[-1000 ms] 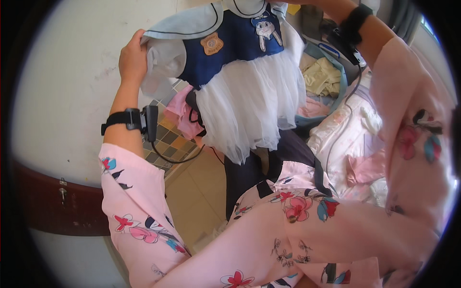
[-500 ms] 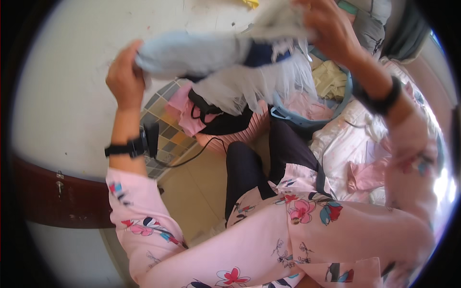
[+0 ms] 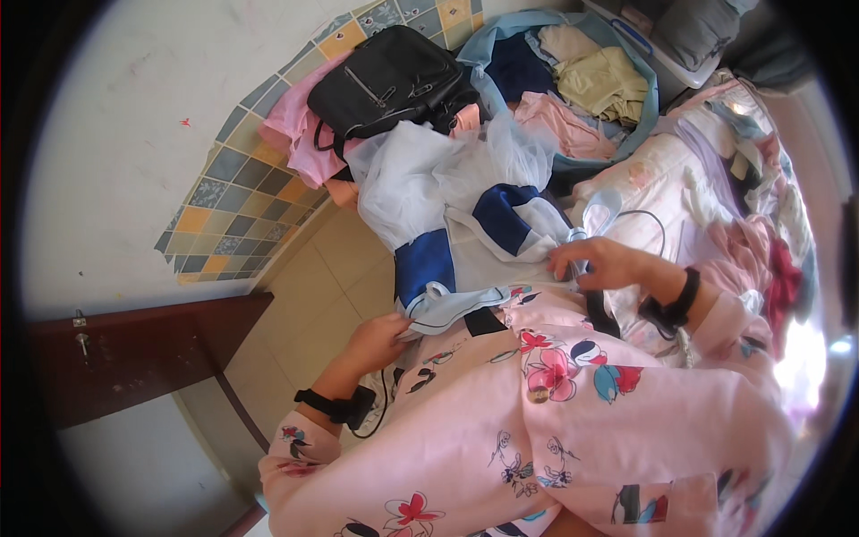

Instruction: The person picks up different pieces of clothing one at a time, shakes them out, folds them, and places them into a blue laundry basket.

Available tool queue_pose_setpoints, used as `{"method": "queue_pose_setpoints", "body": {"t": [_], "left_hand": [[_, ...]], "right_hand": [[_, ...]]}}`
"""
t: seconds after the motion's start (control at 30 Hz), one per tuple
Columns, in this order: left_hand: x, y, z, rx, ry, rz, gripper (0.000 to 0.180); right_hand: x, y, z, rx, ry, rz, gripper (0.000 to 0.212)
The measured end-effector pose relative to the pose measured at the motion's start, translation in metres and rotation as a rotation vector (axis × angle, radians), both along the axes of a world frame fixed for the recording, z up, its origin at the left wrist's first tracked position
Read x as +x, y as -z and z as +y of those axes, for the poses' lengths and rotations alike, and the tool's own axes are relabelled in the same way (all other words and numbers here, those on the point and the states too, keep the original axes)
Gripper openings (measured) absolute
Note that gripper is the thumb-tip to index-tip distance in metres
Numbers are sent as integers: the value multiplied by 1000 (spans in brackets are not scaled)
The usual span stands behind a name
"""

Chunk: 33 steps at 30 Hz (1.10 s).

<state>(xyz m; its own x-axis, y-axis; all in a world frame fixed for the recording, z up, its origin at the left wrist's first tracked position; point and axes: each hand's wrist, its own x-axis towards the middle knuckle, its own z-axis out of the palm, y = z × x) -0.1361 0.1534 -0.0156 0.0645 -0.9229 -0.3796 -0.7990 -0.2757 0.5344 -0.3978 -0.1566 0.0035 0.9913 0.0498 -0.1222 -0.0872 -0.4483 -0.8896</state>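
Observation:
A dress (image 3: 426, 264) with white tulle, shiny navy panels and pale blue parts lies spread over my lap and knees. Its tulle fans out at the far side, up against a black backpack (image 3: 394, 85). My left hand (image 3: 378, 342) is closed on the pale blue edge nearest me. On the other side of the dress, my right hand (image 3: 594, 262) pinches a pale blue and white part. The fingertips of both hands are partly hidden by the cloth.
Beyond my knees, right of the backpack, stands a blue tub (image 3: 646, 125) of folded clothes. A pink cloth (image 3: 304, 148) hangs under the backpack. Loose clothes cover the bed (image 3: 626, 179) at right. A tiled wall (image 3: 234, 210) and dark red wooden panel (image 3: 152, 353) are at left.
The dress, held up and stretched between my raised hands before, has come down onto my lap. Both hands have moved down towards me and still hold it. The backpack and tub now show more fully.

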Motion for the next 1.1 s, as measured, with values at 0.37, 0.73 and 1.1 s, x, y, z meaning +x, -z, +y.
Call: {"method": "queue_pose_setpoints", "body": {"t": [0.37,0.73,1.1], "left_hand": [[12,-8,-56,-177,-406,261,20],[-15,13,-70,17,-85,-208,21],[-27,-15,-72,-183,-235,510,28]], "right_hand": [[30,1,10,-461,356,-72,44],[40,-14,22,-618,317,-196,25],[34,24,31,-438,-61,-220,23]]}}
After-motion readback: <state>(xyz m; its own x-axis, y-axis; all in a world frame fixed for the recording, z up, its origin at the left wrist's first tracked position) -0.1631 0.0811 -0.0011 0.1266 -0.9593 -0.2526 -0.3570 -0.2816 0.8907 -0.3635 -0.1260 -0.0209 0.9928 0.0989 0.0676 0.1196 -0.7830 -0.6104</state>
